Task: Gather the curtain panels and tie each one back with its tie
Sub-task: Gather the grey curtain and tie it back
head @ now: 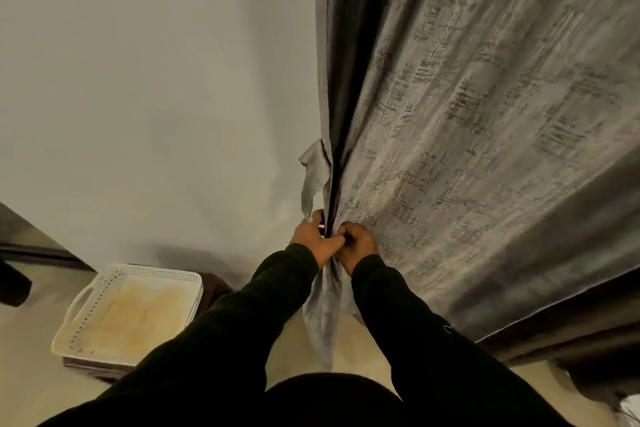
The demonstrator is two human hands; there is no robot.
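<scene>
Close against the pale wall (145, 87), a grey curtain panel (467, 121) with a darker cross-hatched pattern hangs from the top of the view and fans out toward the right, its lower hem trailing near the floor (349, 340). Its left edge is drawn into a tight bunch of folds, and both hands meet at that gathered point, touching each other. The left hand (311, 238) has its fingers curled round the bunched edge from the wall side, with one end of the tie (313, 180), a strip of matching grey cloth, rising from its fingertips and flopping out beside the curtain edge. The right hand (360, 243) is curled tight against the same bunch from the curtain side, pinching fabric at the gather; whether it is the tie or the curtain itself between its fingers cannot be told. Below the hands a narrow tail of grey cloth hangs down between the two dark ribbed sleeves (408, 315), tapering toward the floor. To the left, on a low dark stand beside the wall, sits a white plastic basket (86, 302) with perforated sides and a handle slot, its bottom stained yellowish. A dark piece of furniture (20, 253) shows at the far left edge.
</scene>
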